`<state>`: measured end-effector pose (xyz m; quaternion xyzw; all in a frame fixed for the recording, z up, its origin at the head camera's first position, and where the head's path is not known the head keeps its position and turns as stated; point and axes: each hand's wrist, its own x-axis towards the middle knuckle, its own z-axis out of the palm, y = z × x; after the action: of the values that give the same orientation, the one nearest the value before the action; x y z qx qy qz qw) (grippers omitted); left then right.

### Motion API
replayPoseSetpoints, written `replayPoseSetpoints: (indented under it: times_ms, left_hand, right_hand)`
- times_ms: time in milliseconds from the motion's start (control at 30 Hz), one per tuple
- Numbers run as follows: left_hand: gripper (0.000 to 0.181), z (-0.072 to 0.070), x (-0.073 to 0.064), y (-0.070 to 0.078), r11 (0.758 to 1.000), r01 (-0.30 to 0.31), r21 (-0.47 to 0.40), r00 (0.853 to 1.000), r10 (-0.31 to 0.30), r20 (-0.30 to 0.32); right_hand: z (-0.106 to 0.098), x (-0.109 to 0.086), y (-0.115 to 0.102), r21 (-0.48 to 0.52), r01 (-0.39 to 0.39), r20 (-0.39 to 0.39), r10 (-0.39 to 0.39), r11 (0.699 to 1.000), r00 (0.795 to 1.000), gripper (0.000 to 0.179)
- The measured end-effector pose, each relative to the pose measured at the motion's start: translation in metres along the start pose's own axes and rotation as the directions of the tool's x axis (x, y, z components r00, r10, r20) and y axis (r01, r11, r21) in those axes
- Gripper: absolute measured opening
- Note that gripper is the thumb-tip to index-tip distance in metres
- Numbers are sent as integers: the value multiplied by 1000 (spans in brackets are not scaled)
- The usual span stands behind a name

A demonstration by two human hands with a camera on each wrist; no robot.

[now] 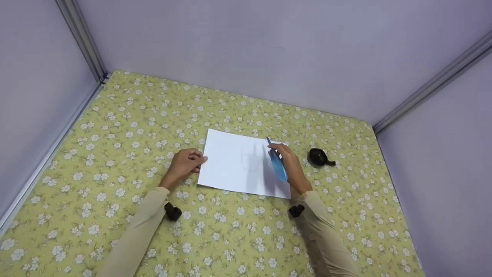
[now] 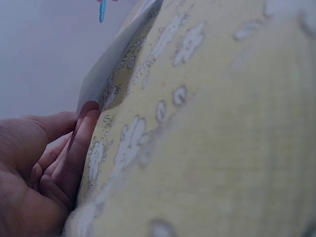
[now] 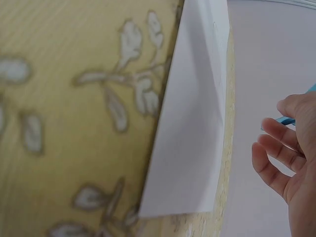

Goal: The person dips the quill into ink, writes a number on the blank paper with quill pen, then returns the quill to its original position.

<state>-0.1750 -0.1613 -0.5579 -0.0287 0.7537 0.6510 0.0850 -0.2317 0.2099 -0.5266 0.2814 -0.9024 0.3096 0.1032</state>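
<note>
Left hand, fingers curled, pressing down the left edge of a smooth white paper sheet, mid-worktop on yellow floral cloth. Faint pencil outline on it. Right hand pinching a translucent blue pen over the sheet's right side. Rounded glossy black object just beyond, near the right edge.

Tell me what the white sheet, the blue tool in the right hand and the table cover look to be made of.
White sheet: thin matte paper, judging by how its edge lifts and bends in the wrist views. Blue tool: probably translucent plastic, glossy and see-through blue; too blurred to be sure. Table cover: likely woven cloth, matte yellow with printed white flowers, a fine weave showing up close.
</note>
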Motion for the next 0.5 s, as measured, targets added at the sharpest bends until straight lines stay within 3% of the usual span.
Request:
replayPoseSetpoints:
  times_ms: [133, 500]
  left_hand:
    - [25, 0, 1, 0, 1000, 2, 18, 1000, -2, -4]
    - [29, 0, -1, 0, 999, 13, -33, 1000, -13, 11]
  right_hand:
    - [-3, -2, 3, -17, -25, -17, 24, 1000, 1000, 30]
    - [-8, -8, 10, -26, -13, -54, 12, 1000, 998, 26]
